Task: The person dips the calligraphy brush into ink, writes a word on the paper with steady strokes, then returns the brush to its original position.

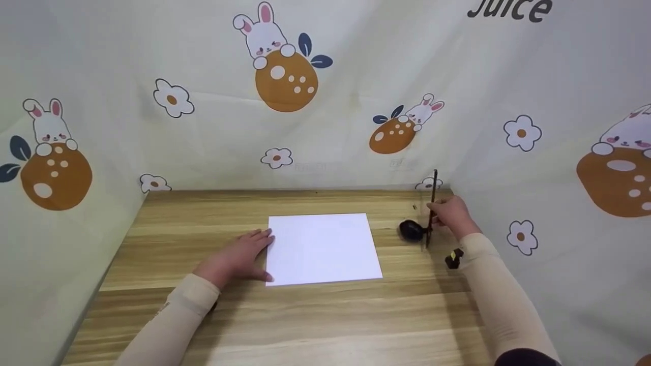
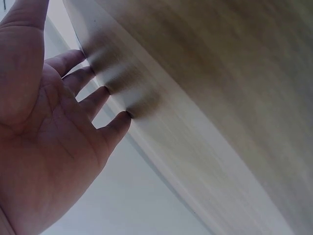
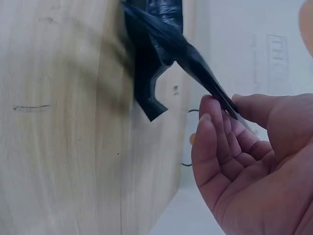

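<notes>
A white sheet of paper (image 1: 323, 249) lies flat on the wooden table. My left hand (image 1: 241, 258) rests at its left edge, fingers (image 2: 116, 128) extended and thumb spread toward the near corner. On the right, my right hand (image 1: 454, 216) pinches a thin black strip (image 1: 433, 195) between thumb and fingertips, and it stands roughly upright. Beside the strip's lower part is a rounded black piece (image 1: 411, 230). In the right wrist view the black strip (image 3: 203, 73) crosses in front of a black part with a bent end (image 3: 150, 100); I cannot tell whether they are joined.
A small dark object with a yellow patch (image 1: 454, 258) lies by the right forearm. The wooden tabletop (image 1: 325, 325) extends in front of the paper. Fabric walls (image 1: 213, 132) printed with rabbits and flowers enclose the table at the back and both sides.
</notes>
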Demonstrator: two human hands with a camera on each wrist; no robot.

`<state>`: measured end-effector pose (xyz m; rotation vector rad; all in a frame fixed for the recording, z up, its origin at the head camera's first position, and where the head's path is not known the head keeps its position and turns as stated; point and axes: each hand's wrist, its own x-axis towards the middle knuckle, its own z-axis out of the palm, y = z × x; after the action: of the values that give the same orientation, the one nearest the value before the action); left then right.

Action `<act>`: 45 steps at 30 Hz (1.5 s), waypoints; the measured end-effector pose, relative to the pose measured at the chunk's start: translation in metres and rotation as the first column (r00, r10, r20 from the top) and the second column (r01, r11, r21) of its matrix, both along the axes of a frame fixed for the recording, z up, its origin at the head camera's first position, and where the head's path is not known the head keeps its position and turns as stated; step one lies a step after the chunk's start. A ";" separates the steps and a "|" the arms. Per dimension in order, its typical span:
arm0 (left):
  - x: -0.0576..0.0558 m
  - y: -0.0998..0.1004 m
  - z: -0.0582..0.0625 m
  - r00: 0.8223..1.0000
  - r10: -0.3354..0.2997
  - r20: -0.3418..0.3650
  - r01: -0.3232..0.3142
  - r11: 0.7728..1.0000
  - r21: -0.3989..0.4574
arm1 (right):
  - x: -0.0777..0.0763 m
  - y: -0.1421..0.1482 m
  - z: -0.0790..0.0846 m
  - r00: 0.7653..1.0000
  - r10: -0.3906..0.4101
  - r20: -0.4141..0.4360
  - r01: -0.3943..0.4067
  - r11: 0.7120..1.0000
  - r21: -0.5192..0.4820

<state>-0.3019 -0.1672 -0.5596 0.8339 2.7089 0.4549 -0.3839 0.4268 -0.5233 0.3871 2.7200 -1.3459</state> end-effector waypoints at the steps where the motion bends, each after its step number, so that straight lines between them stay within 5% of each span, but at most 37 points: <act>1: 0.000 0.000 0.000 1.000 0.002 0.002 -0.002 1.000 -0.001 | 0.001 0.000 0.001 1.000 -0.008 -0.003 0.008 0.999 -0.034; 12: 0.000 0.001 -0.003 1.000 -0.001 -0.008 0.001 1.000 0.010 | 0.015 -0.006 0.007 0.990 -0.073 -0.119 0.040 0.965 -0.259; 27: 0.002 0.002 0.001 1.000 0.005 0.004 -0.005 1.000 0.019 | 0.015 -0.012 -0.002 0.948 -0.214 -0.237 0.103 0.908 -0.407; 45: 0.001 0.000 0.000 1.000 0.016 0.015 -0.016 1.000 0.006 | 0.018 -0.005 -0.021 0.962 -0.130 -0.240 0.067 0.965 -0.254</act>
<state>-0.3004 -0.1674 -0.5595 0.8077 2.7041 0.4705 -0.3656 0.4215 -0.5440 0.3548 2.7100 -1.8533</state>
